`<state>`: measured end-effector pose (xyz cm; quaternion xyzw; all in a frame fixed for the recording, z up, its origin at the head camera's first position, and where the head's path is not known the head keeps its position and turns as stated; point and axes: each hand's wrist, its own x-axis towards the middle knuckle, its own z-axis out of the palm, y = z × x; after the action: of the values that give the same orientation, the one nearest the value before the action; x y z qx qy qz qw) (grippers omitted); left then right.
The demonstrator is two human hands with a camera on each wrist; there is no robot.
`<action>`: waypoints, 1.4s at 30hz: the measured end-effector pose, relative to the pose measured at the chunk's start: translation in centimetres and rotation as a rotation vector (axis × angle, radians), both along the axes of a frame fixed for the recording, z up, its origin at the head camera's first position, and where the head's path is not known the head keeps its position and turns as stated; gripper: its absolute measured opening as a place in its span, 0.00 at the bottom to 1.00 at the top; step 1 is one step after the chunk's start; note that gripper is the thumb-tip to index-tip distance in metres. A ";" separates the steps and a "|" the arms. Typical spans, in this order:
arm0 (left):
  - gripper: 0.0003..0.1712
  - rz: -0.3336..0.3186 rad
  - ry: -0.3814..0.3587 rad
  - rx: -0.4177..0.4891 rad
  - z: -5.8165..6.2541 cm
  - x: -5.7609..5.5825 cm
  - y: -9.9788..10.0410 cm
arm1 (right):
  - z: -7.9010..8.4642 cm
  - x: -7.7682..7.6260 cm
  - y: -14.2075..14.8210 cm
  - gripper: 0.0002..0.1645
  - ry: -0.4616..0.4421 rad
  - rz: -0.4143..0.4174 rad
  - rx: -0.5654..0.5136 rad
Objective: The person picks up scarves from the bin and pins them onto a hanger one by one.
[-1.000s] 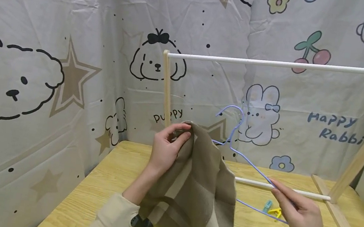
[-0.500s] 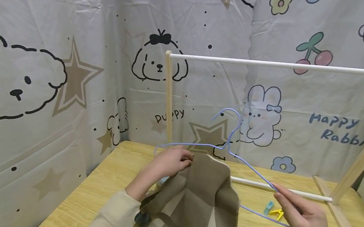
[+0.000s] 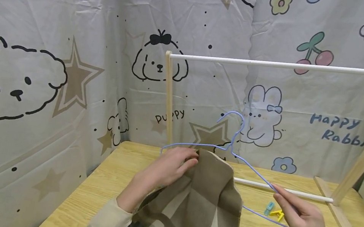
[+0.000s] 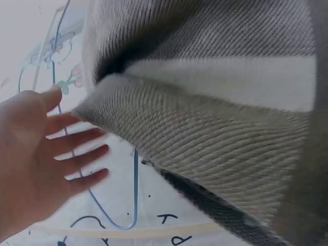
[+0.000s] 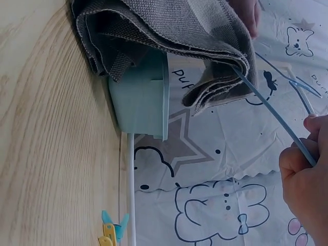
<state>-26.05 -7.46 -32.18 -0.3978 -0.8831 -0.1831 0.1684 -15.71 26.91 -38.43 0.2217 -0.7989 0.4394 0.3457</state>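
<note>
A brown-and-cream checked cloth [image 3: 203,200] lies in folds over the lower bar of a blue wire hanger [image 3: 254,169]. My left hand [image 3: 173,166] is at the cloth's upper left corner, its thumb and index fingertip right at the edge. In the left wrist view, the other fingers of the left hand [image 4: 56,148] are spread, and the index tip is hidden behind the cloth [image 4: 205,128]. My right hand [image 3: 306,222] pinches the hanger's right arm. In the right wrist view, the hanger's bar [image 5: 274,115] runs into the fold of the cloth [image 5: 169,31].
Behind the hanger stands a wooden rack with a white top rail [image 3: 278,63] and a white lower rail [image 3: 312,195]. A teal clothespin [image 3: 269,208] and a yellow clothespin [image 3: 277,214] lie on the wooden table [image 3: 108,176]. A pale teal bin [image 5: 141,100] stands behind the cloth.
My left hand has come down with the cloth's upper corner, uncovering the hanger's left arm, then shifted slightly right. The hook has swung a little left and back. My right hand keeps its grip.
</note>
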 end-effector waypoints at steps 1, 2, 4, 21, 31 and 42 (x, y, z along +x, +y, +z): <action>0.17 -0.026 0.022 -0.008 -0.1 0.3 -0.1 | 0.0 0.0 0.0 0.23 0.004 -0.001 0.000; 0.18 -0.061 0.058 -0.020 -0.2 0.6 -0.2 | 0.0 0.0 0.0 0.24 0.008 0.001 -0.002; 0.22 -0.129 0.132 -0.072 -0.5 1.2 -0.2 | 0.0 -0.1 0.0 0.25 0.021 0.006 -0.007; 0.26 -0.220 0.525 -0.164 -2.9 1.3 1.1 | -0.4 -0.3 -0.4 0.25 0.050 0.375 -0.216; 0.11 0.054 0.486 0.175 -0.6 1.7 1.6 | -0.8 0.1 -1.8 0.26 0.081 0.500 -0.237; 0.17 -0.057 0.290 -0.107 -0.3 2.5 1.8 | 0.8 1.0 -2.5 0.23 0.017 0.184 -0.181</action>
<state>-23.53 -5.65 -32.52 -0.4535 -0.8463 -0.0811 0.2674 -14.71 24.38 -37.63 0.2657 -0.7294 0.5376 0.3290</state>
